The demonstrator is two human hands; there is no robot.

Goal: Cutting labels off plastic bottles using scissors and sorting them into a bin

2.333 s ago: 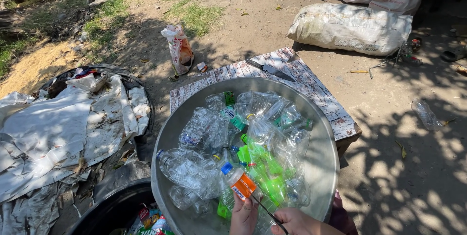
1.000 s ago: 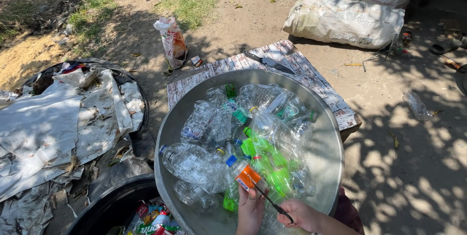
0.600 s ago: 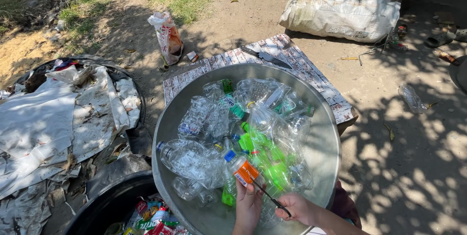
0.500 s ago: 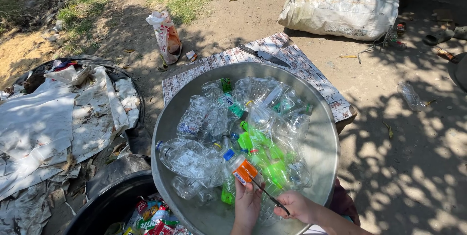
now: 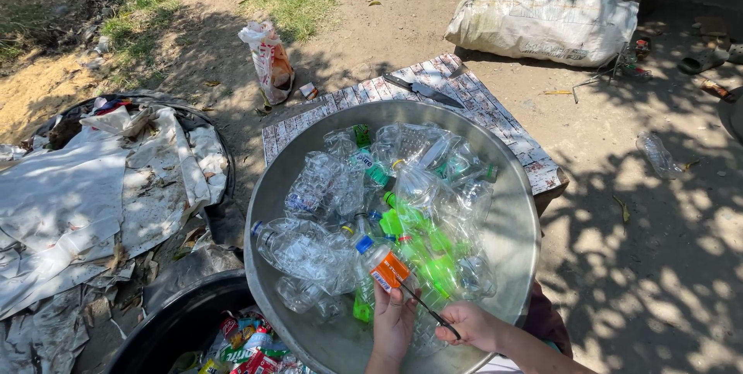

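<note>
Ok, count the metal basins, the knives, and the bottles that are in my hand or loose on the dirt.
Metal basin: 1
Knives: 2, large knife, thin blade in right hand
Bottles: 2, orange-labelled bottle in left hand, loose bottle
Total: 5

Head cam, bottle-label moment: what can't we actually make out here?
- Tool in the right hand: thin and dark, too small to tell its kind; grip end hidden in the fist.
- Bottle base: covered by the left hand.
- Both forearms: cut off by the bottom edge.
- Black tub: lower part out of frame, its contents mostly cut off.
- Lower bottles in the basin: buried under the pile.
</note>
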